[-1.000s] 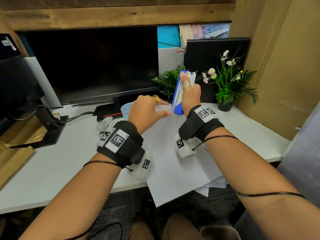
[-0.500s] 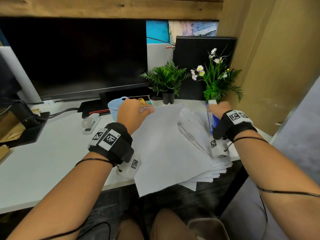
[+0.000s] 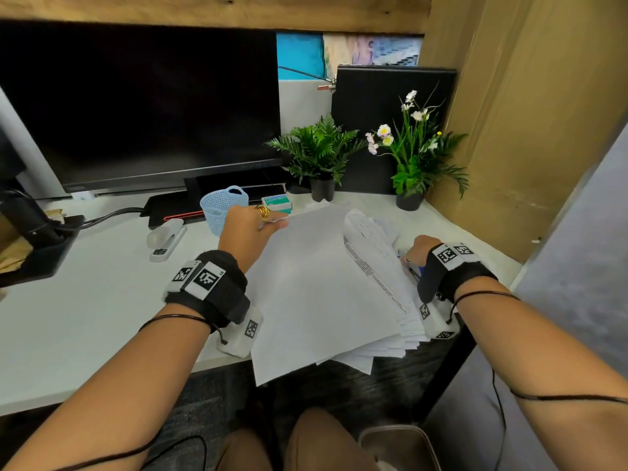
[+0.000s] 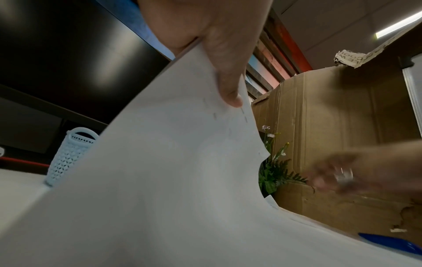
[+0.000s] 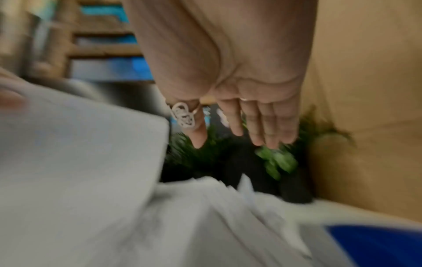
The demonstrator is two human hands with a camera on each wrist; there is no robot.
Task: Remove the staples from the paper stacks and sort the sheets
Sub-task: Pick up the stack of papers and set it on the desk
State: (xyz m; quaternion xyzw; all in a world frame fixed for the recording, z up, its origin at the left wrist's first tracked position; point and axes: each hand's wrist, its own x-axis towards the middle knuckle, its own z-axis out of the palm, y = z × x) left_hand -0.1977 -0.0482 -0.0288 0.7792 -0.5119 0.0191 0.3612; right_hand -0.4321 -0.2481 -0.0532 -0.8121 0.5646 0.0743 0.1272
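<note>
The left hand [image 3: 251,229] pinches the far corner of the top paper stack [image 3: 316,283] between thumb and fingers and lifts that corner off the table [image 3: 85,317]. The left wrist view shows small rows of holes near the pinched corner; no staple is visible there, so this stack is judged to be unstapled. The right hand [image 3: 419,248] hovers at the 3 o'clock side of the papers with fingers straight and close together, holding nothing. The blue staple remover [image 3: 419,270] lies under that hand, beside the loose sheets [image 3: 380,253].

Progress: staple removal on the held stack appears complete. Sorting is left; the loose sheets at 3 o'clock lie fanned and uneven. Whether more stapled stacks lie beneath cannot be told.

Edges and room:
- The near edge of the papers overhangs the table edge at 6 o'clock; sheets could slide off.
- Bare table surface lies at 9 o'clock, between the stapler [image 3: 166,237] and the papers.
- At 12 o'clock the blue basket [image 3: 222,207], a small box [image 3: 277,203] and two potted plants [image 3: 319,158] stand close to the papers.
- At 3 o'clock a cardboard wall [image 3: 530,130] limits travel.
</note>
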